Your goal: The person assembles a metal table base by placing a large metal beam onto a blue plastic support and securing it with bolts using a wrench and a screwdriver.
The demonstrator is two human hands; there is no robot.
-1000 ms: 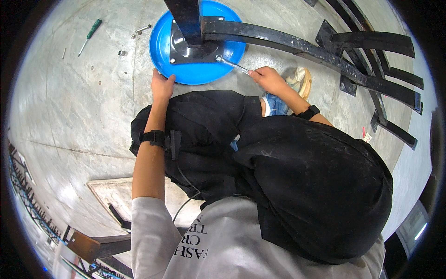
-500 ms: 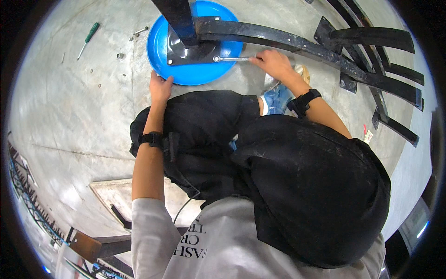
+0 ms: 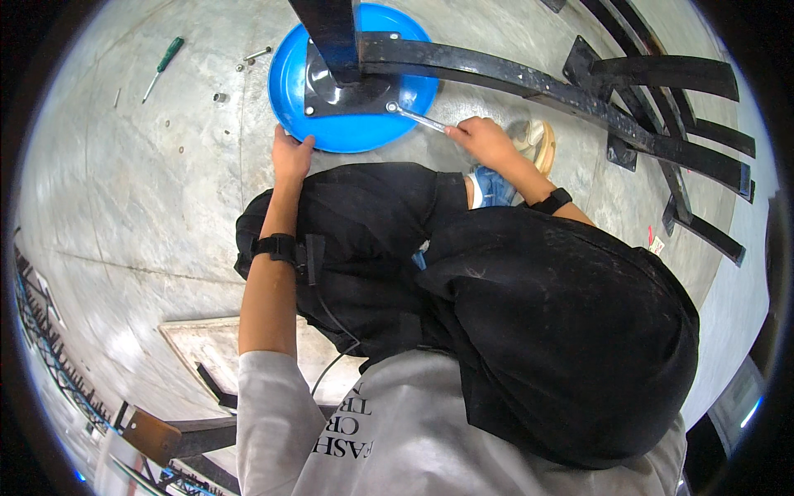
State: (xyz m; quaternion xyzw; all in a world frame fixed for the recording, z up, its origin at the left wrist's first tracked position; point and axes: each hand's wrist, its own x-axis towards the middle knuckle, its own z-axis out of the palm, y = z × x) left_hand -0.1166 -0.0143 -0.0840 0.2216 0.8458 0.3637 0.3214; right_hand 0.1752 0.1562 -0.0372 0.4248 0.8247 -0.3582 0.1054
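A round blue dish-shaped base [image 3: 351,139] lies on the floor in front of me, with a square black metal plate [image 3: 357,101] bolted onto it. From the plate rises a black post [image 3: 332,37]. My left hand [image 3: 292,157] grips the near left rim of the base, thumb on the near side. In my right hand [image 3: 485,142] is the end of a silver wrench [image 3: 423,121]. The wrench's far end meets the bolt [image 3: 392,107] at the plate's near right corner. Another bolt [image 3: 309,111] sits at the near left corner.
A green-handled screwdriver [image 3: 169,56] lies left of the base, near a loose bolt [image 3: 259,54], a socket [image 3: 219,97] and small washers. A curved black bar [image 3: 496,73] runs right from the post to several curved black arms [image 3: 666,73]. My shoe [image 3: 539,145] is beside my right hand.
The wrench's handle end has swung toward me with my right hand, so the wrench now slants from the bolt. My left hand stays on the rim.
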